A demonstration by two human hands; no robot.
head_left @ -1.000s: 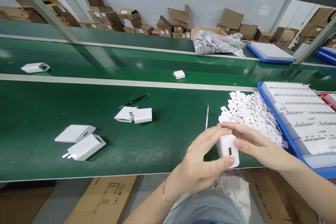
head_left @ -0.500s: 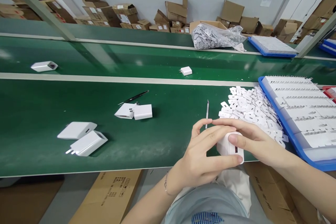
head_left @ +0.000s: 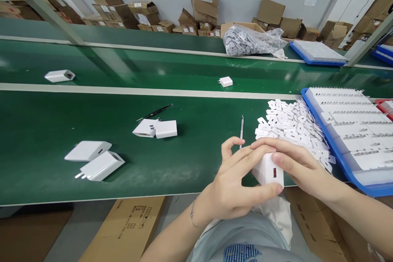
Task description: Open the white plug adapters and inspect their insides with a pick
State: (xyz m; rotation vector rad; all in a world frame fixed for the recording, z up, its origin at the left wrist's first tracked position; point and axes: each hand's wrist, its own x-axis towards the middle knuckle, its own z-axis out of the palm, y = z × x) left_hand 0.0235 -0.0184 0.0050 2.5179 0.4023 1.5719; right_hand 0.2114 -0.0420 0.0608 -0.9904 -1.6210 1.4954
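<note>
Between my two hands is a white USB charger (head_left: 270,174), its port face with a dark and red slot turned up toward me. My left hand (head_left: 235,188) is closed round its left side, thumb along the lower edge of that face. My right hand (head_left: 302,168) grips it from the right, thumb at the upper edge of the face and fingers across the back. The charger's far side is hidden by my fingers. Just beyond my hands lie a thin pen-like blade tool (head_left: 242,129) and a heap of small white face plates (head_left: 290,120).
Several white chargers (head_left: 88,151) lie on the green bench (head_left: 46,131) at left, near black tweezers (head_left: 155,112). A blue tray (head_left: 345,168) of white parts stands at right. Beyond the pale rail (head_left: 138,91), two chargers sit on a green belt (head_left: 147,73). A bag of parts (head_left: 245,41) lies behind.
The chargers on the belt beyond the rail have moved to the right. My right thumb has slid off the port, which now shows fully; both hands still hold the charger.
</note>
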